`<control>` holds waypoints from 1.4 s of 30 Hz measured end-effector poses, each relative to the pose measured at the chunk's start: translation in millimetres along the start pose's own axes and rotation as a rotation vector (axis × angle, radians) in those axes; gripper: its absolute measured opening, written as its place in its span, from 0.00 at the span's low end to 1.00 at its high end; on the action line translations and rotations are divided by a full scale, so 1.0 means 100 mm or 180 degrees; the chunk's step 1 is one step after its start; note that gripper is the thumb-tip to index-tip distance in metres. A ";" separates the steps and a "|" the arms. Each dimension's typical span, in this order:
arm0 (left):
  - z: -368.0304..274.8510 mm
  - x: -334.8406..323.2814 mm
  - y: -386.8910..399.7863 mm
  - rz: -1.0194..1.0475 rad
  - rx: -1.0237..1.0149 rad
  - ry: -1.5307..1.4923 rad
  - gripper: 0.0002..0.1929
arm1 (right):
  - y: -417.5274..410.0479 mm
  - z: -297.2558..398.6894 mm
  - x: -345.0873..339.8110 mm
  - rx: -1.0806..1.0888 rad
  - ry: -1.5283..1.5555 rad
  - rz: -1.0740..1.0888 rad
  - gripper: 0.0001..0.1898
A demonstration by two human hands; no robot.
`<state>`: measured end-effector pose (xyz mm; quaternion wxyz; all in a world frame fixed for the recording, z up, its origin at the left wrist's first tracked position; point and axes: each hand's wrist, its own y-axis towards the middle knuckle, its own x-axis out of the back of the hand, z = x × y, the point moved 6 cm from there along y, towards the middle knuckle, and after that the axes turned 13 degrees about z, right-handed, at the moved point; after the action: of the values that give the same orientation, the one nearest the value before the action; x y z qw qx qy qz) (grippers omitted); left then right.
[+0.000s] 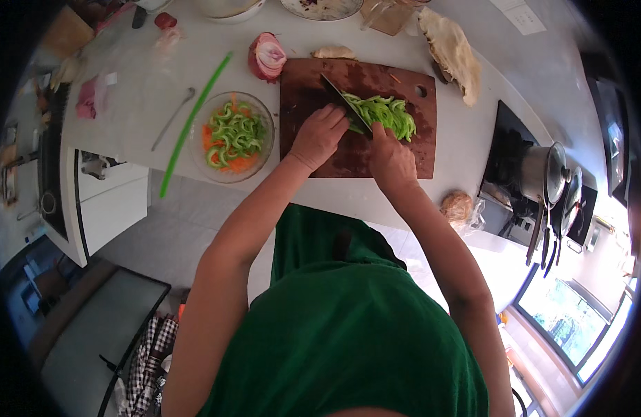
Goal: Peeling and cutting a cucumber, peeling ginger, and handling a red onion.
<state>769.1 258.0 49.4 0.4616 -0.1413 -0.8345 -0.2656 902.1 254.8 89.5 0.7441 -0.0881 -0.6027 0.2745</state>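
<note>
On a brown wooden cutting board [312,161], my right hand [394,160] grips the handle of a kitchen knife [346,104]. The dark blade slants up and left across the board. My left hand [321,133] rests on the board left of the blade, fingers bent and fingertips close to it. What lies under those fingertips is hidden. A heap of sliced green vegetable strips [388,115], perhaps pepper, lies right of the blade. Left of the board stands a glass bowl [271,138] holding green slices [237,127] over shredded carrot [242,164].
A cut red onion [267,56] sits by the board's far left corner. A green stick [195,117] and a spoon [172,120] lie left of the bowl. Plates [323,9] stand at the back. A lidded pot [542,169] is at the right, near a plastic-wrapped item [457,207].
</note>
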 end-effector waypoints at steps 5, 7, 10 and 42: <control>0.00 0.02 -0.02 -0.0051 0.0037 -0.0016 0.15 | 0.05 -0.01 0.02 0.0073 -0.0042 -0.0008 0.12; 0.04 0.03 0.01 0.0017 0.0079 -0.0005 0.15 | 0.10 0.01 0.03 0.0094 -0.0078 0.0064 0.12; 0.04 -0.01 -0.04 0.0153 0.0165 -0.0072 0.16 | 0.12 0.04 0.03 0.0080 -0.0116 0.0223 0.12; 0.01 0.01 -0.05 -0.0230 0.0144 -0.0102 0.14 | 0.11 -0.04 -0.05 0.0373 0.0140 -0.0188 0.13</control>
<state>765.5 254.3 47.9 0.4413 -0.1048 -0.8522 -0.2609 902.0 262.0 79.9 0.7688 -0.0326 -0.5714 0.2852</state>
